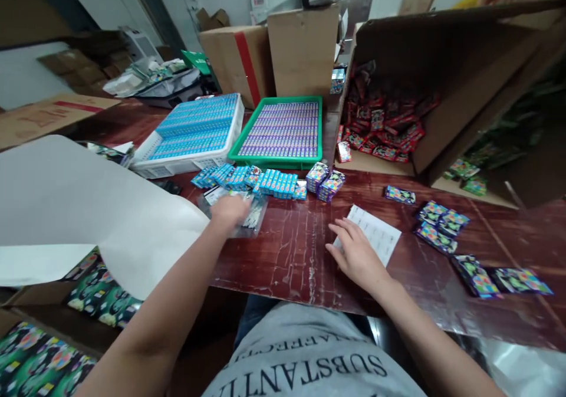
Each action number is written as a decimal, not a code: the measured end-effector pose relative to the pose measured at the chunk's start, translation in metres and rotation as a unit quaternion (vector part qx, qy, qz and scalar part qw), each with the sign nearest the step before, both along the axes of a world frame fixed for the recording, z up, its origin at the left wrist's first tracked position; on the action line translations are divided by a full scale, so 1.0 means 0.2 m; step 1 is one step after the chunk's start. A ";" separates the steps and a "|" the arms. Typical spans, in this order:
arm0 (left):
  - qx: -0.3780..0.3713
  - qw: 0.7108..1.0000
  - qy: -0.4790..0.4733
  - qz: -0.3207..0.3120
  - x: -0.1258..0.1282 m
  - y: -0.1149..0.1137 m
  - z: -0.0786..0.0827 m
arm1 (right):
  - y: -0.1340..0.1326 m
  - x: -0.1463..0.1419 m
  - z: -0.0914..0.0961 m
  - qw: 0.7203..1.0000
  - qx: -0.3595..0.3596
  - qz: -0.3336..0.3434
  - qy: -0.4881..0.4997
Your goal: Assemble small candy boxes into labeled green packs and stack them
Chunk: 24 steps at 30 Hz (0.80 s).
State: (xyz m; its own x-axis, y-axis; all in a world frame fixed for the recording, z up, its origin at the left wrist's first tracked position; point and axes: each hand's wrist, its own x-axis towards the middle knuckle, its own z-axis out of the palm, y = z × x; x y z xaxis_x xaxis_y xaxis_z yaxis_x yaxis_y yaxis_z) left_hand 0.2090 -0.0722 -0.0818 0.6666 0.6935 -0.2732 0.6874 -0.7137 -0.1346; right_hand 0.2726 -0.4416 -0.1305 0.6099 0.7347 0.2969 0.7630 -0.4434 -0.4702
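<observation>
My left hand reaches forward over a clear plastic bag lying on the dark red table; its fingers are blurred and seem curled on the bag. My right hand rests flat, fingers stretched, on a white printed paper slip. Just beyond the left hand lies a row of small blue packets, with two purple stacks to their right.
A white tray of blue packets and a green tray of purple packets stand behind. An open carton of red packets lies at right. Loose colourful packets are scattered at right. A large white sheet covers the left.
</observation>
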 end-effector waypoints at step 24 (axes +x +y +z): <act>-0.408 0.842 -0.299 0.184 -0.41 -0.13 0.07 | 0.42 0.22 0.08 0.978 -0.007 0.206 0.037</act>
